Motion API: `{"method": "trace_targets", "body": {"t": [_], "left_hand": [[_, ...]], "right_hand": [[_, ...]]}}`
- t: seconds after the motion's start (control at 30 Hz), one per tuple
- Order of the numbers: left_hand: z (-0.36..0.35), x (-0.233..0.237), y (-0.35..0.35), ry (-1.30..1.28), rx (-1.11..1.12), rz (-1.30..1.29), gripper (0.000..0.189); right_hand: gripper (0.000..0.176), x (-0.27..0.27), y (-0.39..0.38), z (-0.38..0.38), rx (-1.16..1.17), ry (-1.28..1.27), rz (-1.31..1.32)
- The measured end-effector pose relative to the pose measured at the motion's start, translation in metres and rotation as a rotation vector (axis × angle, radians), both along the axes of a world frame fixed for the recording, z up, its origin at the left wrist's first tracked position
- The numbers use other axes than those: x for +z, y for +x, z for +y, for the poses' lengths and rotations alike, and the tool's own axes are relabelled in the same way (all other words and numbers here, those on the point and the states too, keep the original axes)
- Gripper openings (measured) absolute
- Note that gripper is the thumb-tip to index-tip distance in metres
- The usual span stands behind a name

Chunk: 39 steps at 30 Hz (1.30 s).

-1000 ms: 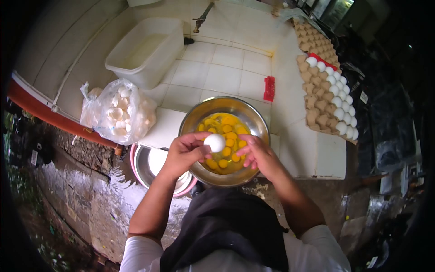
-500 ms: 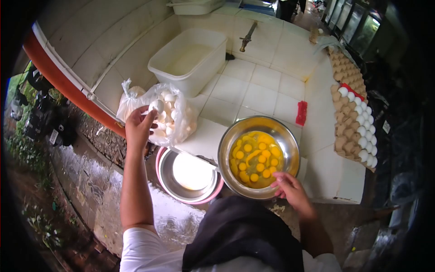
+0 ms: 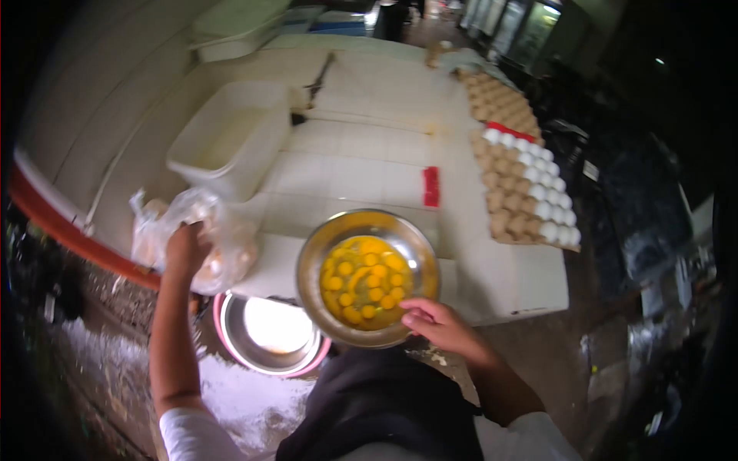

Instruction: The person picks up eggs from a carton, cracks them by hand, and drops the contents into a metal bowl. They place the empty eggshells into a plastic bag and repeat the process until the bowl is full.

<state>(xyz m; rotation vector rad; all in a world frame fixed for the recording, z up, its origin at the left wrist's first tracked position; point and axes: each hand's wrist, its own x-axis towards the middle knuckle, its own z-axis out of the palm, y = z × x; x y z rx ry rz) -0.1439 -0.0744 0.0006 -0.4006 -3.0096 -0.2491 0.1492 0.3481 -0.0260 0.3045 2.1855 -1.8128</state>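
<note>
A metal bowl (image 3: pixel 309 306) holds several yolks in egg white. My right hand (image 3: pixel 437 323) is at the bowl's lower right rim, with its fingers curled over the edge. On the left, my left hand (image 3: pixel 187 247) reaches to the mouth of a clear plastic bag (image 3: pixel 231 257) full of pale eggshells. Its fingertips are blurred and partly hidden by the bag, so whether they hold anything does not show.
Egg trays (image 3: pixel 503 184) with several white eggs stand at the right. A white tub (image 3: pixel 231 165) is at the back left, a red packet (image 3: pixel 430 187) on the tiles. Below the counter sits a second metal basin (image 3: pixel 240 347) in a pink one.
The view has turned, shifting the scene leftward. My left hand, which held a white shell above the bag, has come down to the bag. My right hand stays by the bowl's rim.
</note>
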Motion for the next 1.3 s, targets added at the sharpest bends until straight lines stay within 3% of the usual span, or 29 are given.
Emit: {"method": "trace_targets", "body": {"t": [0.03,0.1,0.2,0.23,0.3,0.37,0.43,0.53,0.6,0.67,0.97,1.1,1.17,1.2,1.27,1.3], "left_hand": [[-0.006,-0.009,0.001,0.186,0.010,0.097,0.049],[-0.002,0.003,0.014,0.458,0.082,0.180,0.045],[0.001,0.012,0.057,0.720,0.079,0.140,0.040],[-0.002,-0.001,0.067,0.940,0.073,0.012,0.039],[0.015,-0.003,0.106,1.123,0.135,-0.151,0.036],[0.027,-0.028,0.137,1.317,0.157,-0.174,0.027],[0.033,-0.056,0.166,1.318,0.201,-0.302,0.021],[0.055,-0.069,0.216,1.050,0.223,-0.428,0.022],[0.069,-0.069,0.244,0.935,0.196,-0.464,0.021],[0.076,-0.067,0.263,0.846,0.221,-0.533,0.022],[0.090,-0.052,0.281,0.931,0.277,-0.466,0.030],[0.095,-0.042,0.270,0.915,0.240,-0.482,0.030],[0.098,-0.033,0.265,0.967,0.194,-0.527,0.031],[0.098,-0.028,0.263,0.955,0.185,-0.550,0.031],[0.109,-0.014,0.255,1.127,0.061,-0.580,0.034],[0.114,-0.007,0.252,1.190,0.016,-0.626,0.037]], "right_hand": [[0.039,0.010,0.001,0.008,-0.040,0.020,0.002],[0.037,0.045,-0.004,0.025,-0.049,0.068,0.213],[0.031,0.104,-0.021,0.064,-0.255,0.176,0.388],[0.030,0.116,-0.030,0.084,-0.303,0.233,0.453],[0.029,0.140,-0.058,0.122,-0.398,0.391,0.517],[0.029,0.142,-0.094,0.176,-0.385,0.734,0.691],[0.029,0.157,-0.123,0.200,-0.413,1.155,0.690],[0.032,0.150,-0.162,0.235,-0.355,1.336,0.656],[0.033,0.147,-0.185,0.250,-0.286,1.342,0.657],[0.036,0.144,-0.198,0.255,-0.193,1.471,0.392],[0.035,0.150,-0.207,0.267,-0.078,1.543,0.210],[0.032,0.149,-0.201,0.273,-0.113,1.551,0.274],[0.035,0.150,-0.188,0.274,-0.436,1.341,0.504],[0.030,0.159,-0.164,0.275,-0.582,1.199,0.696],[0.027,0.162,-0.130,0.266,-0.803,0.602,0.718],[0.029,0.165,-0.104,0.259,-0.830,0.187,0.652]]}}
